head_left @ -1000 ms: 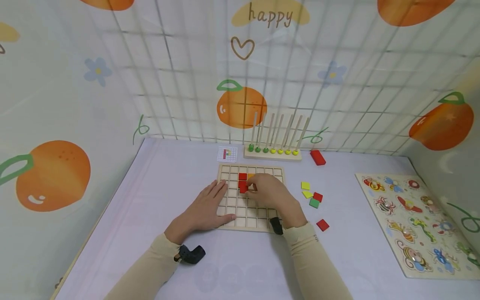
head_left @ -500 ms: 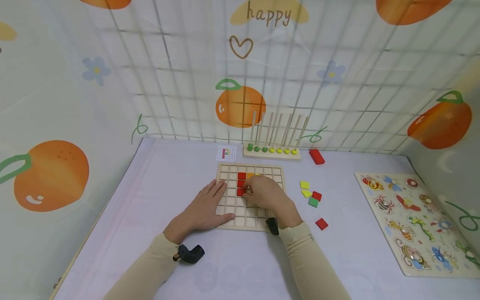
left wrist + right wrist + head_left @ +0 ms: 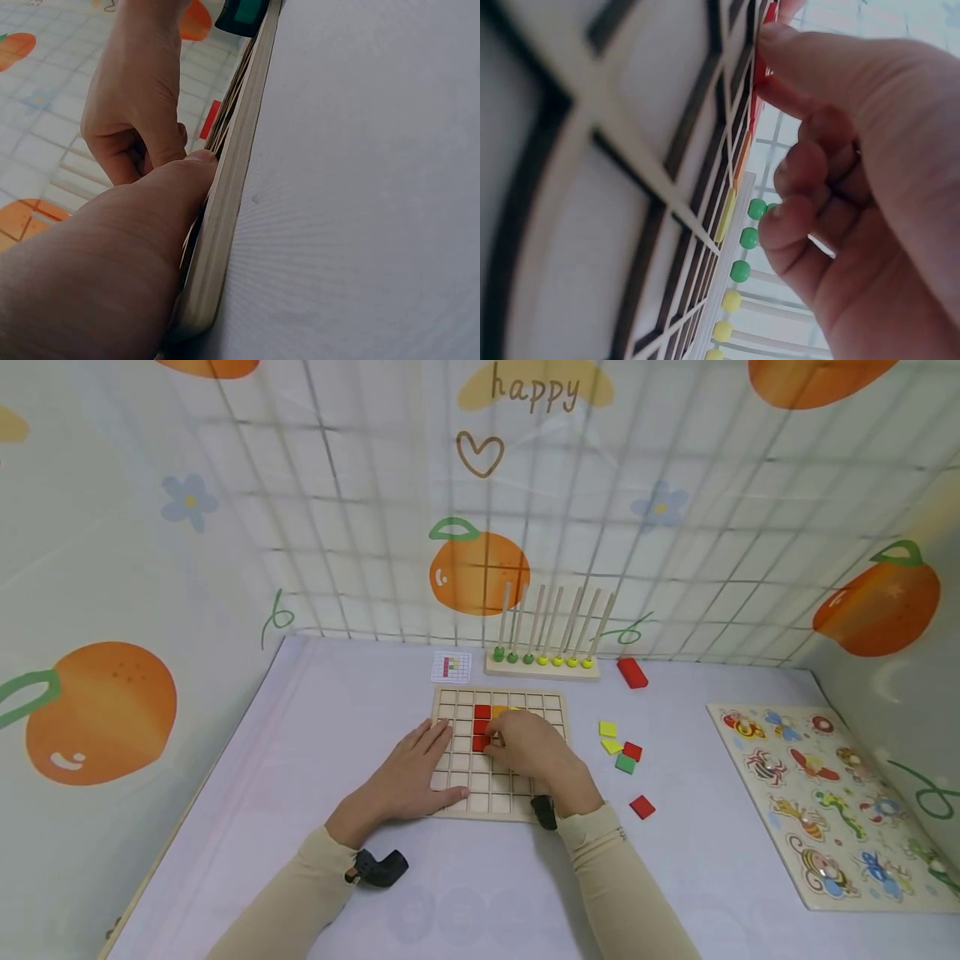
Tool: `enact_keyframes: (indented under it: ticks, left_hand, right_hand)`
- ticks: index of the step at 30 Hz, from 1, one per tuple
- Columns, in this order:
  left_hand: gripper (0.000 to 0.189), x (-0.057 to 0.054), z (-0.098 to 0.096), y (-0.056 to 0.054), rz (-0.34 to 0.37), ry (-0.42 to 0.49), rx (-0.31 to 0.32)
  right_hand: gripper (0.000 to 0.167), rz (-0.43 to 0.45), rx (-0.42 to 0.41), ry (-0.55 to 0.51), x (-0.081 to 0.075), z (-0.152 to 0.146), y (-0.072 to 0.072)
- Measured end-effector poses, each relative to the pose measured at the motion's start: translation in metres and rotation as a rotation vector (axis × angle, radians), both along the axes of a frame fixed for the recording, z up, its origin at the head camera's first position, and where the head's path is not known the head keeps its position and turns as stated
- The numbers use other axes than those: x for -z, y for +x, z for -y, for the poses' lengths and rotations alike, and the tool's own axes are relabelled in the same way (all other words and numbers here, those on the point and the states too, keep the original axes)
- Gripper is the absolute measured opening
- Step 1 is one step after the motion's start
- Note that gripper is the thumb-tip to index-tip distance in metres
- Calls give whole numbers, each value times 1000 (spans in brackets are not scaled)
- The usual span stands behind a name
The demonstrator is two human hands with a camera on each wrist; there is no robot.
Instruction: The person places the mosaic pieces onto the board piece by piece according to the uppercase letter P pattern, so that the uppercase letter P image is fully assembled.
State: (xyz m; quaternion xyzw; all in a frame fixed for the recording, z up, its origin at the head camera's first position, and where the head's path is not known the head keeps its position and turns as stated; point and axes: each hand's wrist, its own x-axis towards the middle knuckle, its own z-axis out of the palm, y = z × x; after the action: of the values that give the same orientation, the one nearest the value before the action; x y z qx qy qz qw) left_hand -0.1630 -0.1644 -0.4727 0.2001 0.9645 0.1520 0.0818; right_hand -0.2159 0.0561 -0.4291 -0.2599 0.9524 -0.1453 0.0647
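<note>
A wooden grid board (image 3: 480, 783) lies in front of me in the head view. My left hand (image 3: 408, 777) rests flat over its left side, fingers spread and thumb along the near edge. Over the middle of the board, my right hand (image 3: 532, 743) has curled fingers, with thumb and index finger pinching a red square tile (image 3: 480, 743) in a grid cell. Two more red tiles (image 3: 482, 712) line up behind it. To their right sit an orange tile (image 3: 499, 712) and a yellow tile (image 3: 726, 214), partly hidden by the right hand in the head view.
Behind the board are a printed pattern card (image 3: 452, 667) and a peg stand (image 3: 542, 669) with green and yellow beads. A red block (image 3: 632, 673) lies right of the stand. Several loose tiles (image 3: 626, 763) are scattered right of the board. Farther right lies an insect puzzle (image 3: 787, 785).
The red tile under my right fingers, earlier up against the one behind it, now lies squarely in its own cell. The right hand shifted slightly; the left hand stayed on the board.
</note>
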Motion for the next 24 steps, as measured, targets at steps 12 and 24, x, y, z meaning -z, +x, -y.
enact_keyframes:
  ticks: [12,24]
  left_hand:
    - [104,-2,0,1,2,-4,-1]
    - [106,0,0,1,6,-3,-11]
  right_hand:
    - [16,18,15,-28,-1,-1,1]
    - [26,76,140,-70,-5,-27,1]
